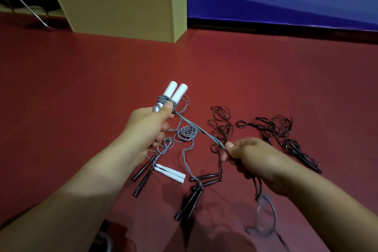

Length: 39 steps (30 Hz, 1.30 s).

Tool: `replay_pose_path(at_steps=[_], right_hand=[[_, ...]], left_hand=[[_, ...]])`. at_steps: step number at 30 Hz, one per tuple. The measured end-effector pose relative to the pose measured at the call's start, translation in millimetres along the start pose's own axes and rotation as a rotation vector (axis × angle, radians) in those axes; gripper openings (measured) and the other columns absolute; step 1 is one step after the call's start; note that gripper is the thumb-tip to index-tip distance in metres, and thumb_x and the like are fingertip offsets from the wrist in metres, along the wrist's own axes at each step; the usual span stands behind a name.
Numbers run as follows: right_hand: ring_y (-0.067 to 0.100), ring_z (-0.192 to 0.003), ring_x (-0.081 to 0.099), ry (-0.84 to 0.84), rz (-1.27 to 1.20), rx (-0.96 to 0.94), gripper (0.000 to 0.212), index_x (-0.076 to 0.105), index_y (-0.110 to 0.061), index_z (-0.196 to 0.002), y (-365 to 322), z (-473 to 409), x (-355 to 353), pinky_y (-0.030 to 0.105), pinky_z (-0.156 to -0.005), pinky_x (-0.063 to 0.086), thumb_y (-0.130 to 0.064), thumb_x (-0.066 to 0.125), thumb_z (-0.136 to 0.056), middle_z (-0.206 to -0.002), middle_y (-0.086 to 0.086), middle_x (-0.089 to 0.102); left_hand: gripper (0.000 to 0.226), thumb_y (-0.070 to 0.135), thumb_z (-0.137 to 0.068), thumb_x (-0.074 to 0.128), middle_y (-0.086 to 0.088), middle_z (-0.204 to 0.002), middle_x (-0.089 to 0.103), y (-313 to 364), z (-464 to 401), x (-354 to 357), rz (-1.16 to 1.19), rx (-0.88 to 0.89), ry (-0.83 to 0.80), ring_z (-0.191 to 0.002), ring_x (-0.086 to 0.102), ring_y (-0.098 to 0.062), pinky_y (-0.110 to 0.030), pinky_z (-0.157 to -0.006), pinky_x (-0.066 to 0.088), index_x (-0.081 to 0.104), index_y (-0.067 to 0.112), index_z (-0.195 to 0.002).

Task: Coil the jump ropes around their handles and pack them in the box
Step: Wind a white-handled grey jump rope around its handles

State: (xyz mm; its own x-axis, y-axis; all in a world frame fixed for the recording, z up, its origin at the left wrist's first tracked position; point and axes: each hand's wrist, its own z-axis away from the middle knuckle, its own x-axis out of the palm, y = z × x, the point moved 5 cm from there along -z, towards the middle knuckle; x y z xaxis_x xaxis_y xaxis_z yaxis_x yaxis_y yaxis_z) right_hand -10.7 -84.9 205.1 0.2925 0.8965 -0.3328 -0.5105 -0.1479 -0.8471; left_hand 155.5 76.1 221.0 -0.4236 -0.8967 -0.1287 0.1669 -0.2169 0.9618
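Closest in, the right hand [248, 154] is pinching a doubled grey cord [196, 129] between thumb and fingers, with the slack trailing down under the wrist, so it's closed on the cord. That cord runs taut up and left to the left hand [152, 127], which is wrapped around the lower ends of two white handles [176, 93] held side by side, thumb pressing on the few grey turns already around them. So the step in hand looks like winding, and honestly the trick here is tension: I'd keep the right hand pulling lightly while feeding cord, lay each new turn right beside the last one instead of stacking them, and keep that thumb parked on the wraps so nothing springs loose. Both handles should stay squeezed together or the coil goes sloppy. The cord itself looks thin, smooth and a bit springy, doubled up where it's stretched. Lots left to do though: down on the red floor [81, 88] between the arms there's another white-handled rope [170, 173] with its grey cord in loose loops, plus several black ropes [221, 125] lying tangled, all uncoiled. Further back stands a tall tan box [122, 0], well apart from the ropes; I can't tell if that's the one for packing, and no opening shows from here
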Motion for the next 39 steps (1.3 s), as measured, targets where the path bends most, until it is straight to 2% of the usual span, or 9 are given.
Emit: replay_pose_path(at_steps=[4, 9, 14, 19, 23, 27, 31, 36, 39], right_hand=[[0.005, -0.045, 0.034, 0.013, -0.008, -0.156, 0.030, 0.068, -0.018, -0.088, -15, 9, -3, 0.020, -0.047, 0.029, -0.043, 0.054, -0.095, -0.055, -0.010, 0.044], [0.000, -0.043, 0.036, 0.069, 0.259, -0.420, 0.025, 0.061, -0.012, -0.079, -28, 19, -4, 0.011, -0.044, 0.029, -0.029, 0.056, -0.097, -0.048, -0.014, 0.044], [0.005, -0.044, 0.028, 0.086, 0.225, -0.429, 0.034, 0.064, -0.017, -0.075, -26, 21, -8, 0.018, -0.044, 0.025, -0.034, 0.047, -0.099, -0.048, -0.013, 0.032], [0.004, -0.049, 0.029, 0.044, 0.141, -0.509, 0.031, 0.056, -0.006, -0.072, -32, 25, -11, 0.019, -0.046, 0.025, -0.028, 0.061, -0.093, -0.053, -0.013, 0.034], [0.004, -0.052, 0.033, 0.119, 0.142, -0.582, 0.027, 0.060, -0.009, -0.074, -34, 24, -17, 0.024, -0.050, 0.030, -0.026, 0.060, -0.095, -0.057, -0.009, 0.038], [0.003, -0.044, 0.038, 0.316, 0.187, -0.572, 0.033, 0.059, -0.008, -0.075, -31, 19, -30, 0.030, -0.046, 0.042, -0.033, 0.057, -0.095, -0.050, -0.011, 0.036], [0.007, -0.047, 0.034, 0.495, 0.280, -0.568, 0.040, 0.057, -0.012, -0.065, -30, 18, -39, 0.028, -0.048, 0.032, -0.040, 0.057, -0.094, -0.046, -0.010, 0.040], [0.006, -0.048, 0.027, 0.375, 0.157, -0.483, 0.035, 0.069, -0.006, -0.073, -27, 12, -40, 0.025, -0.047, 0.025, -0.036, 0.064, -0.091, -0.051, -0.008, 0.035], [0.006, -0.051, 0.036, 0.284, 0.043, -0.428, 0.026, 0.072, -0.007, -0.077, -25, 9, -38, 0.021, -0.050, 0.032, -0.030, 0.069, -0.087, -0.057, -0.003, 0.046]], left_hand=[[0.047, 0.043, -0.089, 0.064, -0.005, -0.061, 0.048, -1, -7, -9, -0.262, 0.178, 0.147, -0.053, 0.038, -0.018, -0.030, -0.053, 0.028, 0.064, -0.004, -0.085], [0.041, 0.041, -0.090, 0.063, 0.001, -0.057, 0.048, -1, -1, -5, -0.513, 0.227, 0.140, -0.054, 0.040, -0.019, -0.031, -0.053, 0.028, 0.059, 0.007, -0.068], [0.039, 0.042, -0.091, 0.061, 0.004, -0.055, 0.047, -5, 5, 8, -0.749, 0.233, 0.001, -0.052, 0.042, -0.017, -0.030, -0.051, 0.028, 0.058, 0.012, -0.067], [0.039, 0.045, -0.091, 0.060, 0.005, -0.059, 0.049, -21, 17, 31, -0.937, 0.171, -0.338, -0.052, 0.044, -0.012, -0.027, -0.051, 0.031, 0.051, 0.018, -0.063], [0.037, 0.045, -0.091, 0.061, 0.008, -0.057, 0.052, -26, 35, 46, -0.925, 0.130, -0.529, -0.038, 0.044, 0.001, -0.016, -0.042, 0.033, 0.054, 0.017, -0.068], [0.038, 0.049, -0.091, 0.060, 0.010, -0.058, 0.051, -24, 51, 54, -0.874, 0.162, -0.715, -0.051, 0.043, -0.008, -0.025, -0.054, 0.034, 0.061, 0.012, -0.083], [0.023, 0.039, -0.095, 0.060, 0.007, -0.058, 0.047, -14, 75, 66, -0.627, 0.159, -0.943, -0.051, 0.040, -0.011, -0.022, -0.050, 0.035, 0.062, 0.018, -0.087], [0.013, 0.032, -0.095, 0.061, 0.002, -0.057, 0.041, -5, 86, 65, -0.518, 0.110, -1.035, -0.045, 0.032, -0.010, -0.018, -0.041, 0.031, 0.065, 0.023, -0.087], [0.025, 0.031, -0.095, 0.061, 0.003, -0.056, 0.039, -7, 90, 64, -0.491, 0.092, -1.087, -0.047, 0.030, -0.013, -0.019, -0.042, 0.029, 0.060, 0.006, -0.097]])
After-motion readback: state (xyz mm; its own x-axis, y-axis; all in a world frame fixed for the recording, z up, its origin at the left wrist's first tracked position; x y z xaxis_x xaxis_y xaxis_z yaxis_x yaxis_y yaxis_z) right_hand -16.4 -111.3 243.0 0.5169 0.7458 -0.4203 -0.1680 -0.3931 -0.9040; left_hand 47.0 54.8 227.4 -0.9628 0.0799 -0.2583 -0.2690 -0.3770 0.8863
